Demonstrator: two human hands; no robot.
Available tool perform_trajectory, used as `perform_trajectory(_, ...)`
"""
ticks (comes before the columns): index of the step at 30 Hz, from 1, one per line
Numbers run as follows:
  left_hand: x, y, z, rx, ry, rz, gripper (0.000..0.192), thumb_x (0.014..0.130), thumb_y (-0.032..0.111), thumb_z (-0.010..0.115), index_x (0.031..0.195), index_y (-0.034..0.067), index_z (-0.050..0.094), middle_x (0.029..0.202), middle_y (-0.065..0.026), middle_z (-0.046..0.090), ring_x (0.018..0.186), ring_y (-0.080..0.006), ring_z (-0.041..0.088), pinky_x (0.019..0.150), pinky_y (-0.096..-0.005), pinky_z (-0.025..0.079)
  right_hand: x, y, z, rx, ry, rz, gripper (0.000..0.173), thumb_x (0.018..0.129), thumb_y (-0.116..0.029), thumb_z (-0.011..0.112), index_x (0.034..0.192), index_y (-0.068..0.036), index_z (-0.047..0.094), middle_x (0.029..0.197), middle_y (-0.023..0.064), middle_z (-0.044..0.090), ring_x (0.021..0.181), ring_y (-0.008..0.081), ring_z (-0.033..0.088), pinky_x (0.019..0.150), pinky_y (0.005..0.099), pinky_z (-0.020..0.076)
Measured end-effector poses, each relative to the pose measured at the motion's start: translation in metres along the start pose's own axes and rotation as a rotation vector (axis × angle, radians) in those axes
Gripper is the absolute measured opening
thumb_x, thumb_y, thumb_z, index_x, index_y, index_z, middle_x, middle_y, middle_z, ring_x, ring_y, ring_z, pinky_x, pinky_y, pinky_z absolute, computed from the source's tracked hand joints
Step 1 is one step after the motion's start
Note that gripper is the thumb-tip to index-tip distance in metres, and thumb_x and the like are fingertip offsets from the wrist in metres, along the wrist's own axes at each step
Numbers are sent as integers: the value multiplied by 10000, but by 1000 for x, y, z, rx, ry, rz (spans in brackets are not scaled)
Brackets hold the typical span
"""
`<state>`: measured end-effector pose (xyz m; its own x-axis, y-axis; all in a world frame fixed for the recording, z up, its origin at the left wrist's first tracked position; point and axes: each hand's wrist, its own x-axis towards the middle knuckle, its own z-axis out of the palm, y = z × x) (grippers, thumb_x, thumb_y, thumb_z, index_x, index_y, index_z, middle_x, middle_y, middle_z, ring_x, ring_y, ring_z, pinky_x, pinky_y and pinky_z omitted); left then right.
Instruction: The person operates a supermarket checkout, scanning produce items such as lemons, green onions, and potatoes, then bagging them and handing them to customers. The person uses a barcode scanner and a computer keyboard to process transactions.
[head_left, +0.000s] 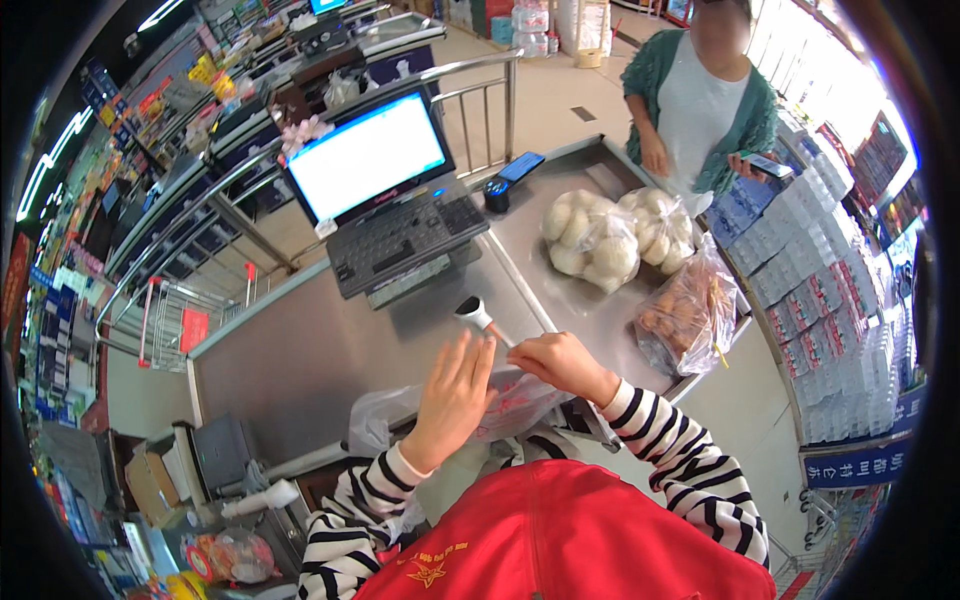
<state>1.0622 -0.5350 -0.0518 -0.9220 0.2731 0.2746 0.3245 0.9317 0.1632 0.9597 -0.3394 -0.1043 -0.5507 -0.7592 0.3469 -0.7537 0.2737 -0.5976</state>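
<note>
My left hand (454, 397) is raised over the near edge of the metal checkout counter (300, 375), its fingers stretched out and slightly blurred. To its right, my right hand (559, 364) has curled fingers; whether they pinch anything is hidden. Between and below both hands hangs a thin plastic bag (525, 405) with red print. A white and orange handheld barcode scanner (474, 313) lies just beyond my fingertips, its handle end close to my right hand.
A keyboard (409, 232) and lit screen (367, 161) stand beyond, beside a payment device (498, 193). Rightward sit bagged white buns (590, 240), a second such bag (660, 229) and a bag of brown food (682, 315). A person (701, 105) holds a phone (765, 163) across the counter.
</note>
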Motion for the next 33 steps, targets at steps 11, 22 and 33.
perform_trajectory(11, 98, -31, 44, -667, -20, 56, 240, 892, 209, 596, 749, 21, 636, 571, -81, 570, 489, -217, 525, 485, -313, 407, 48, 21, -95, -449, 416, -95, 176, 724, -123, 742, 814, -52, 608, 820, 83, 573, 843, 275, 556, 685, 345, 466)
perform_trajectory(22, 171, 13, 49, -1424, -405, -238, 211, 852, 190, 698, 775, 15, 608, 597, 27, 544, 528, -15, 474, 457, -193, 352, 27, 61, -118, 647, 34, 641, 179, 863, -116, 659, 776, 32, 608, 647, 35, 599, 577, 84, 569, 523, 210, 434)
perform_trajectory(33, 205, -17, 92, -1568, 0, -116, 222, 885, 100, 576, 685, 31, 506, 750, -32, 609, 639, -63, 547, 546, -239, 444, -38, 128, -109, 426, 777, 591, 364, 789, 20, 590, 1142, -31, 516, 1051, 67, 582, 751, 128, 564, 629, 252, 478)
